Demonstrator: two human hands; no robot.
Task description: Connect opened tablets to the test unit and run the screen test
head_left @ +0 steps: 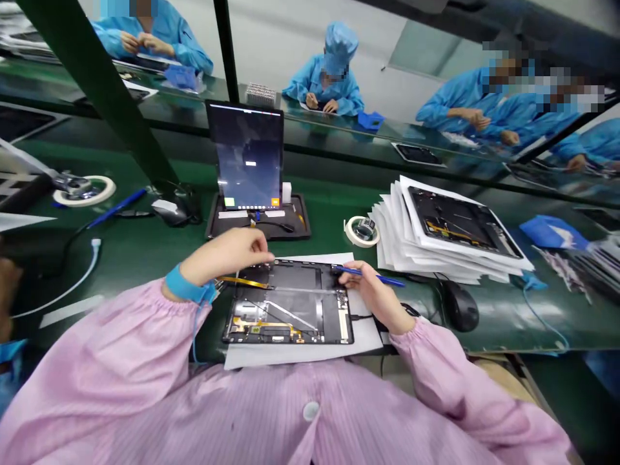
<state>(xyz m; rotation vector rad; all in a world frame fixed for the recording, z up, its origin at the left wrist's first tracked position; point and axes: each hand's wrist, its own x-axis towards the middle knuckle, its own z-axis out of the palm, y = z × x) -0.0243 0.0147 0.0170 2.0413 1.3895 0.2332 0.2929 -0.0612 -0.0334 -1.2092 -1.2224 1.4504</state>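
An opened tablet (289,302) with bare circuit boards and yellow flex cables lies on a white sheet (300,352) in front of me. My left hand (231,253) rests on the tablet's upper left edge, fingers curled down and pinched at the rim. My right hand (374,292) is closed around a blue pen-like tool (371,276), its tip touching the tablet's upper right corner. A blue wrist strap (186,289) sits on my left wrist.
An upright tablet (248,158) stands in a black tray (259,225) behind. A tape roll (362,231), a stack of white sheets with another opened tablet (453,223) and a black mouse (460,305) lie right. Another tape roll (84,190) lies far left. Several blue-clad workers sit opposite.
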